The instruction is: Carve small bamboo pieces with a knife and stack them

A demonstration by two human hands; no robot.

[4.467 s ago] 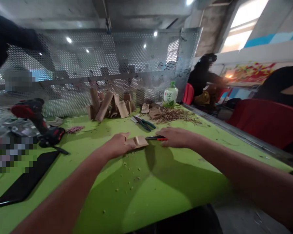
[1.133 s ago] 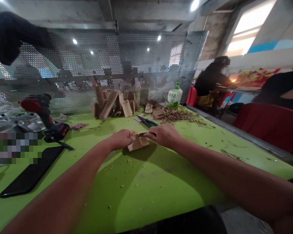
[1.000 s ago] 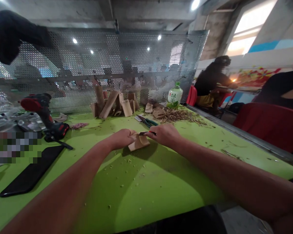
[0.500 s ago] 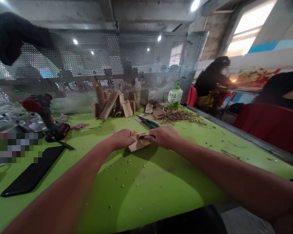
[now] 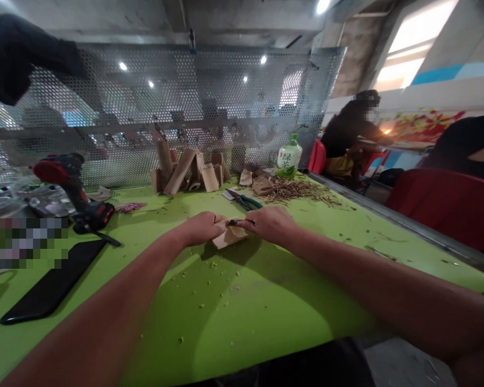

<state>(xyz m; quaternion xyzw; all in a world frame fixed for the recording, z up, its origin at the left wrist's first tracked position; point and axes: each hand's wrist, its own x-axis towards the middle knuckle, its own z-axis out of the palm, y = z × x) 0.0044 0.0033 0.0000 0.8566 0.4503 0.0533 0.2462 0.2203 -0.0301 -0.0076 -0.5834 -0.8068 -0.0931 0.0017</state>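
Note:
My left hand (image 5: pixel 204 227) is closed on the left end of a pale wooden piece (image 5: pixel 228 237), which is tilted just above or on the green table (image 5: pixel 266 301). In my right hand (image 5: pixel 271 223) is a small knife (image 5: pixel 237 222) with a dark blade and a bit of red at its handle. The blade lies against the top of the wood, pointing left. My right fingers hide most of the handle. Small shavings (image 5: pixel 213 265) are scattered on the table below the wood.
Pliers (image 5: pixel 244 200) lie just beyond my hands. Behind stand several bamboo pieces (image 5: pixel 180 172), a pile of brown strips (image 5: pixel 302 192) and a green-capped bottle (image 5: pixel 289 157). A cordless drill (image 5: pixel 75 191) and a black flat object (image 5: pixel 54 282) are at left. A person (image 5: pixel 350 126) sits at right.
The knife blade has shifted slightly up and left over the wood, and my right hand has moved a little with it. Both hands keep their hold.

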